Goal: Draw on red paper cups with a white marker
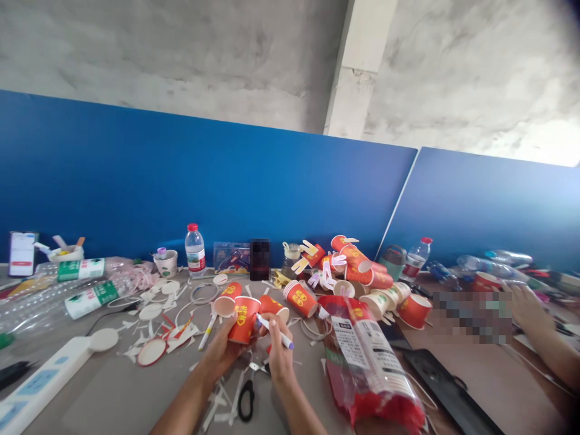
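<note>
While holding a red paper cup (243, 323) with gold lettering in the left hand (222, 351), grip a white marker (283, 338) in the right hand (278, 350). Have the left fingers curled narrowly around the lower part of the cup, with its mouth upward and slightly tilted, over the middle of the table (113, 386); cannot tell whether resting on it. Have the right fingers closed on the marker's barrel, with its purple end aimed down to the right and its other end at the cup's right side; cannot tell whether touching. See two more cups just behind, one on the left (229, 290) and one on the right (273, 306), then a nested stack (301, 299) farther right. Notice black-handled scissors (249, 386) between the forearms, near white paper scraps (220, 400). See a red-and-clear plastic bag (371, 362) to the right, in front of a heap of cups (357, 266), and a water bottle (196, 257) near the blue partition (203, 169). Make out another person's hand (532, 314) at far right.
</note>
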`<move>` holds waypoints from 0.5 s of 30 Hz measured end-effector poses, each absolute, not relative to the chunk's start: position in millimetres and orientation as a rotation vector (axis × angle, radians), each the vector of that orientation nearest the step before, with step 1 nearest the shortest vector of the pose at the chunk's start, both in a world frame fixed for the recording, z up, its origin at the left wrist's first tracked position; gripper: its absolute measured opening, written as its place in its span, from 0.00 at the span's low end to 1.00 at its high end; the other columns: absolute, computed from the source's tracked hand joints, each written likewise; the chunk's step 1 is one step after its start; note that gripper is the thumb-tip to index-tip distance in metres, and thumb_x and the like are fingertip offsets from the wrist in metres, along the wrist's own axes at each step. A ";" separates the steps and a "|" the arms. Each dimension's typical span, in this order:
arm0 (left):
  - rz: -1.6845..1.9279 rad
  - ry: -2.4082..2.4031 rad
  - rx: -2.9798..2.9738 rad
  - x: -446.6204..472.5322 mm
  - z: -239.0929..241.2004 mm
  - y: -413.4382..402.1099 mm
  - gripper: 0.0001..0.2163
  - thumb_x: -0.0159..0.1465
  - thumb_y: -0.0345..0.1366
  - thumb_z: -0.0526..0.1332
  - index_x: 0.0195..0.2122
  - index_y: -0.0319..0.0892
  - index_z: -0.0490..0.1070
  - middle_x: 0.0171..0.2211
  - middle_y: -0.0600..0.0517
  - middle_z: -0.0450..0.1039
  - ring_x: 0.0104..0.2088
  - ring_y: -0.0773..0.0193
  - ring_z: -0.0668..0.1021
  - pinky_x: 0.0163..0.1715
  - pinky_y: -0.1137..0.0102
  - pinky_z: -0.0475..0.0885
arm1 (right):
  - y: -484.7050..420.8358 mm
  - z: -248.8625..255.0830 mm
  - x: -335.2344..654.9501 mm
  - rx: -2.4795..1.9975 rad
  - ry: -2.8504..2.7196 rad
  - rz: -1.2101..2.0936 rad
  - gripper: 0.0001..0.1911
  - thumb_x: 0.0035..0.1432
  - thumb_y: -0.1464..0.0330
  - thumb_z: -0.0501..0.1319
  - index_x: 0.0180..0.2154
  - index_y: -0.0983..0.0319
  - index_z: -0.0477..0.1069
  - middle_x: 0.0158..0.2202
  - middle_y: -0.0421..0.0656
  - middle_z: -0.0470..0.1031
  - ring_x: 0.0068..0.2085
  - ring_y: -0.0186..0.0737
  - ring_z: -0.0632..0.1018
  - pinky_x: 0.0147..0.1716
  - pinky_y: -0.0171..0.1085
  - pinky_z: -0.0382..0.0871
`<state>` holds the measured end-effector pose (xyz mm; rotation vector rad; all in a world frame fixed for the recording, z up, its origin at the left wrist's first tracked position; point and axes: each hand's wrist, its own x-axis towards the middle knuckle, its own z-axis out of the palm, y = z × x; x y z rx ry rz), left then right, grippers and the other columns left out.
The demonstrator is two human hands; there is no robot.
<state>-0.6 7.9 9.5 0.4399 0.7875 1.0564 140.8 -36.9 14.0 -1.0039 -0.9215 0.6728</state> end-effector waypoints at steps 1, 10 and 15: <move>1.063 0.791 0.439 -0.4 9.9 7.9 0.12 0.81 0.38 0.62 0.58 0.37 0.79 0.38 0.39 0.91 0.35 0.51 0.92 0.41 0.60 0.90 | -36.7 14.2 140.8 -1.010 -0.922 0.682 0.39 0.66 0.28 0.64 0.30 0.57 0.83 0.24 0.42 0.77 0.29 0.46 0.76 0.32 0.42 0.71; 1.076 0.755 0.402 -2.4 9.3 9.4 0.20 0.76 0.39 0.69 0.67 0.39 0.76 0.41 0.40 0.92 0.35 0.47 0.93 0.42 0.57 0.90 | -33.7 12.1 138.3 -1.045 -0.885 0.629 0.42 0.64 0.25 0.62 0.28 0.57 0.82 0.23 0.40 0.75 0.28 0.44 0.74 0.31 0.41 0.69; 1.059 0.724 0.401 -3.4 8.3 9.6 0.20 0.77 0.42 0.68 0.67 0.39 0.77 0.42 0.40 0.92 0.37 0.48 0.93 0.43 0.56 0.90 | -33.8 12.6 140.1 -1.050 -0.887 0.656 0.42 0.61 0.25 0.64 0.27 0.57 0.81 0.23 0.41 0.76 0.29 0.44 0.75 0.31 0.41 0.71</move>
